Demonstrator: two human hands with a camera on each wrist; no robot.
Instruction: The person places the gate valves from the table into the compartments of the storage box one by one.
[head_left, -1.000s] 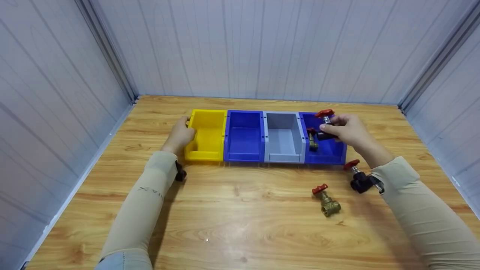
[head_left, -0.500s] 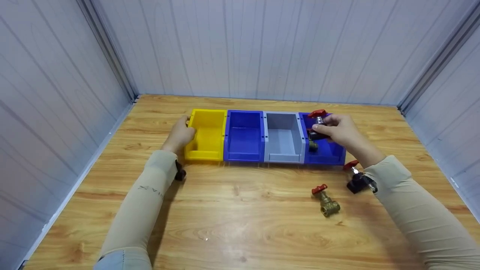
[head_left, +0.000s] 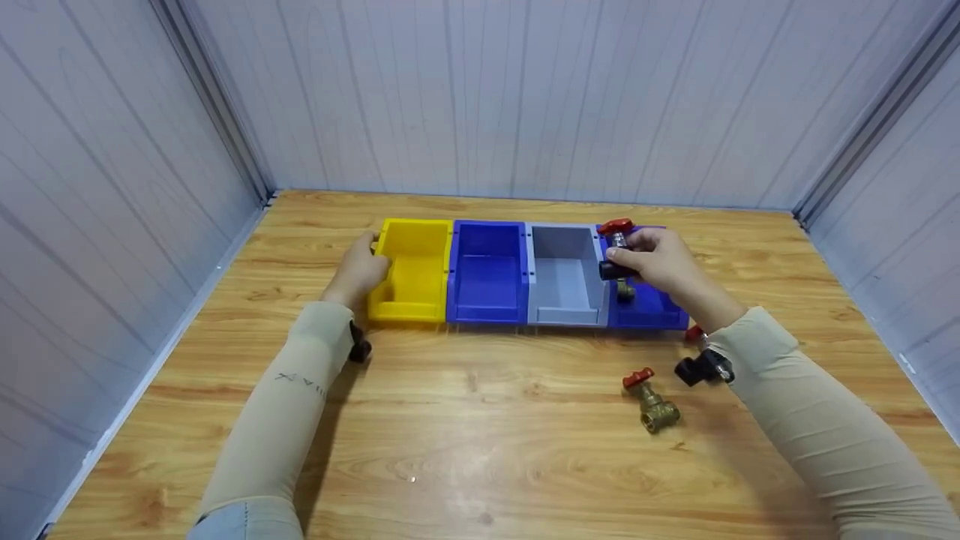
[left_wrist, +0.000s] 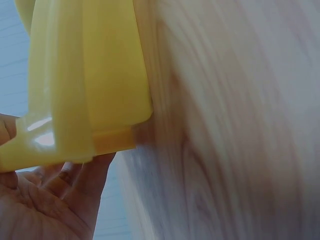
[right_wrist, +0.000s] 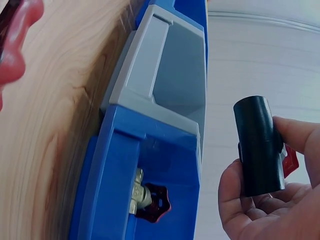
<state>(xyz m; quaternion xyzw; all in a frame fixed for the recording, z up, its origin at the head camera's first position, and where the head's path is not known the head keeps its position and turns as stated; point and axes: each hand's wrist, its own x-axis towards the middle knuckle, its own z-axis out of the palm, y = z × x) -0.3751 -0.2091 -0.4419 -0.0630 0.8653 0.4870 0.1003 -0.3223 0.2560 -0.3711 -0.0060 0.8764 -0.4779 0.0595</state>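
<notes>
My right hand (head_left: 664, 262) grips a valve with a black tubular body (head_left: 615, 270) and a red handwheel, held above the divide between the grey bin (head_left: 568, 281) and the right-hand blue bin (head_left: 660, 315). The right wrist view has the black valve (right_wrist: 258, 150) between thumb and fingers. Inside that blue bin lies a brass valve (right_wrist: 141, 196) with a dark red handwheel. At the far left of the row, my left hand (head_left: 358, 270) holds the side wall of the yellow bin (head_left: 416, 274); its fingers pass under the yellow edge (left_wrist: 65, 145) in the left wrist view.
Another blue bin (head_left: 487, 281) sits between yellow and grey. A brass valve (head_left: 658, 414) with red handwheel lies on the wooden table (head_left: 480, 435). Right of it, a red handle (head_left: 694, 332) shows, partly covered by the sleeve and wrist camera (head_left: 701, 369). Pale panels enclose three sides.
My right hand has moved left with the black valve, from over the right-hand blue bin to its edge beside the grey bin. The left hand stays on the yellow bin.
</notes>
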